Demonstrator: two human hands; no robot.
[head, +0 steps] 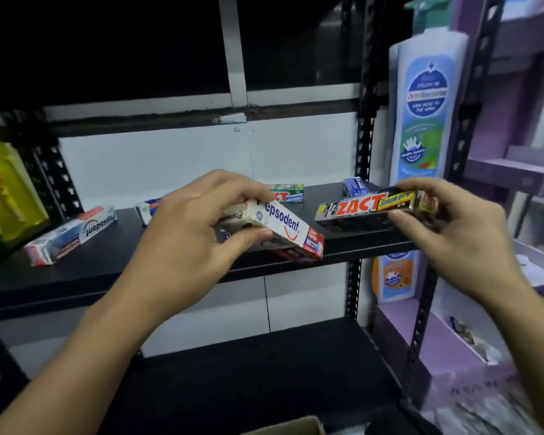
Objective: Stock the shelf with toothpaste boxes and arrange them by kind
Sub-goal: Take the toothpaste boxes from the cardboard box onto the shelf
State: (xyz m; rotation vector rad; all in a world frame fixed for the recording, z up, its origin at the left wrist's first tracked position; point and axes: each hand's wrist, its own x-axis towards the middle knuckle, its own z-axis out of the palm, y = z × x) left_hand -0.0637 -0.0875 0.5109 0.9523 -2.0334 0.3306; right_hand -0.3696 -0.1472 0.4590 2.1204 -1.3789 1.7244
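Sorting step, mid-frame: left hand (195,237) grips white-and-red Pepsodent carton (285,229), right hand (462,237) pinches black Zact Smokers carton (368,208) over black shelf board (107,271); next, probably seat each beside its kind.

My two bare forearms reach forward, left grip (186,227) pinching a Pepsodent box (286,224) thumb-under, right grip (459,233) pinching a Zact box (358,207) by its end.

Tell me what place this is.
Likely a small shop or stockroom: black slotted-steel shelf, loose toothpaste boxes on it, tall pump bottle alongside; left hand holds Pepsodent box, right hand Zact box.
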